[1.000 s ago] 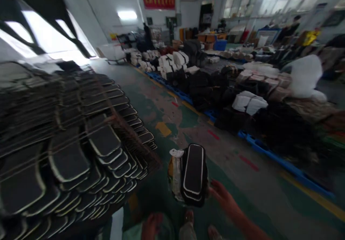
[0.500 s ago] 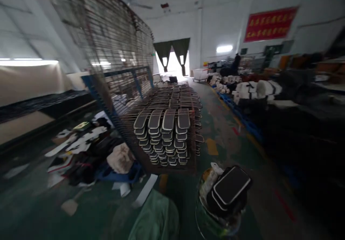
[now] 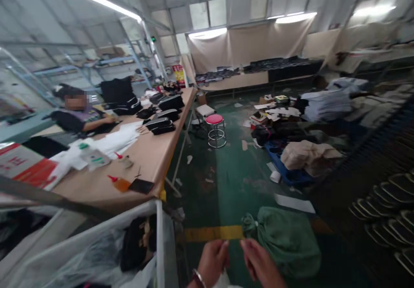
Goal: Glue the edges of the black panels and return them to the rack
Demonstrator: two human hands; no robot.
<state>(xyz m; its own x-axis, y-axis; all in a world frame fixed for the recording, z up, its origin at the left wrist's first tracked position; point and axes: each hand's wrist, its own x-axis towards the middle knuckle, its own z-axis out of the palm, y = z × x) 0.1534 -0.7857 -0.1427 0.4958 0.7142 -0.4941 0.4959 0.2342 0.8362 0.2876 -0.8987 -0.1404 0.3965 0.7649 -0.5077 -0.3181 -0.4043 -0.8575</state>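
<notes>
At the bottom centre of the head view, my left hand (image 3: 213, 258) is raised over the floor, a bracelet on its wrist, fingers curled in with nothing visible in them. Close by on its right is my right hand (image 3: 258, 258), also curled, its thumb side up and nothing showing in its grip. The two hands are apart. A tied green sack (image 3: 287, 240) lies on the floor just beyond my right hand. To the left of my left hand stands a white bin (image 3: 159, 236) with plastic film and dark items inside.
A person (image 3: 80, 111) sits behind a brown-covered table (image 3: 161, 150) with black cases and glue bottles. Further off stands a red stool (image 3: 215, 119). Bundles on a blue pallet (image 3: 291, 176) and a rack of dark outlined pieces (image 3: 397, 189) are at right.
The view has swung left, from the rack and aisle to the table and bin. Both my hands have come into view; the green sack now appears further right.
</notes>
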